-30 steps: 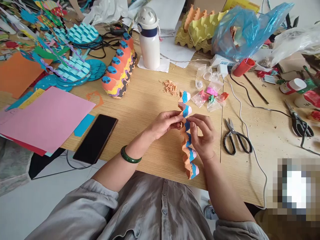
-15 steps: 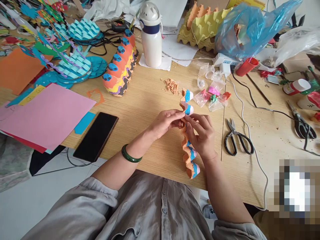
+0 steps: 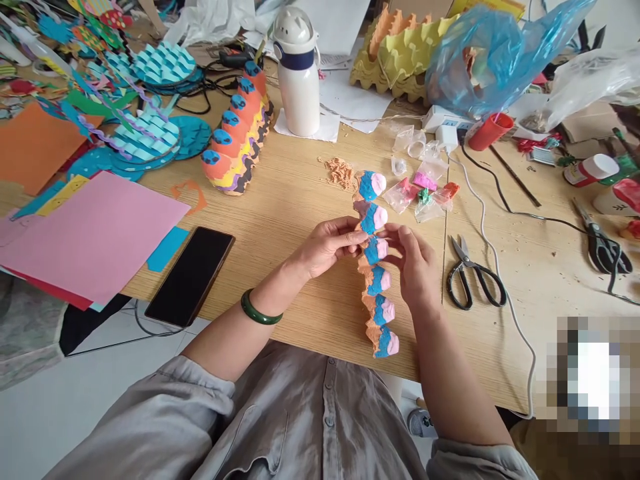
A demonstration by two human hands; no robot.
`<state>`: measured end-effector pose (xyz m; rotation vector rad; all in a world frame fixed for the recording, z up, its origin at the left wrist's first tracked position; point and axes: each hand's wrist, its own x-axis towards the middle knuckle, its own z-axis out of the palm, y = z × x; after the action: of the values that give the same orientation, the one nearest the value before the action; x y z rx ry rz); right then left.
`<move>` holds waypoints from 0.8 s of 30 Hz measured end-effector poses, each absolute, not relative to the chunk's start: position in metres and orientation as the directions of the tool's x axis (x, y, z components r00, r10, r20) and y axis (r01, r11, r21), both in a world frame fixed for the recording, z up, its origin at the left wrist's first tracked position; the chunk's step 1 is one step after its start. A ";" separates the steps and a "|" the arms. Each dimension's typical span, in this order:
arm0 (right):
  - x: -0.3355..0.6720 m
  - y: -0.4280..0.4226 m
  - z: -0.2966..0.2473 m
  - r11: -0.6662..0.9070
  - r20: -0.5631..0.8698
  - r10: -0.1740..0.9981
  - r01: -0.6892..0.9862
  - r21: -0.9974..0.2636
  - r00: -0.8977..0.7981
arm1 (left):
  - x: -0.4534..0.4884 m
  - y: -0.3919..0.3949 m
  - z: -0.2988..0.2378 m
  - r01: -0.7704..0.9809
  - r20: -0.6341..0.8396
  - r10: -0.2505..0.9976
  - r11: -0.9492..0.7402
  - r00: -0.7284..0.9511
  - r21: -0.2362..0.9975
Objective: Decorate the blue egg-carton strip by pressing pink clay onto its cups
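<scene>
A strip of egg carton (image 3: 376, 282) runs lengthwise before me, its row of cups coated blue with pink tips over an orange base. My left hand (image 3: 336, 245) pinches its left edge near the third cup, thumb on top. On the other side my right hand (image 3: 414, 261) has its fingers bent against the same cup; its fingertips are partly hidden behind the strip. Beyond the strip's far end lies a small heap of orange scraps (image 3: 340, 172). Little plastic bags of coloured clay (image 3: 425, 180) lie to the far right of it.
Black-handled scissors (image 3: 473, 275) lie right of my right hand, beside a white cable (image 3: 493, 240). A phone (image 3: 191, 277) and pink paper (image 3: 95, 233) are at left. Farther back stand a painted egg-carton caterpillar (image 3: 235, 137), a white bottle (image 3: 299, 93) and yellow egg trays (image 3: 407, 57).
The strip has turned in my hands, so its blue and pink cups now face up. My right hand has shifted slightly right, its fingers less curled over the strip.
</scene>
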<state>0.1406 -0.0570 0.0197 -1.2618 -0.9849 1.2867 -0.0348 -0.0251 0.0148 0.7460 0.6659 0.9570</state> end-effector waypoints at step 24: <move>0.131 -0.060 0.018 -0.124 -0.131 0.990 -0.120 -0.985 0.050 | -0.028 -0.033 0.024 -0.480 -0.211 0.820 0.498 0.532 0.722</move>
<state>0.1308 -0.0599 0.0180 -1.2406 -1.0176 1.3118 -0.0275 -0.0328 0.0238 0.6520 0.5897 0.8440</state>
